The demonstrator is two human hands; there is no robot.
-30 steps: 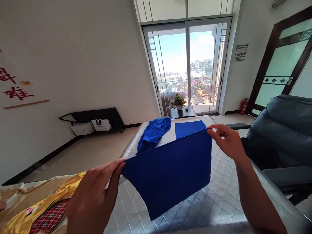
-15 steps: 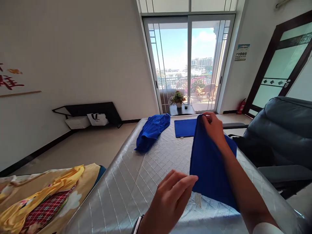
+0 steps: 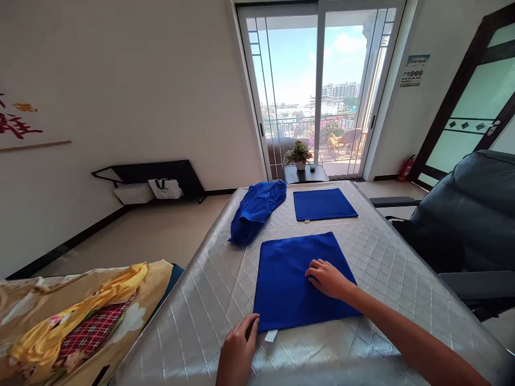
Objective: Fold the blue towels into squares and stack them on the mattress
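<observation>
A blue cloth [image 3: 292, 292] is seen from the head view, spread flat on a silver quilted cover [image 3: 193, 327].
Its near left corner is pinched by the left hand [image 3: 238, 346], with thumb and forefinger closed there; its right half is touched from above by the right hand [image 3: 328, 277], whose fingers are curled, though whether any fabric is held in that grip cannot be told. A white tag [image 3: 271, 336] is shown at the near edge; beyond, a smaller-looking blue rectangle [image 3: 325, 204] and a crumpled blue garment [image 3: 257, 212] are seen.
</observation>
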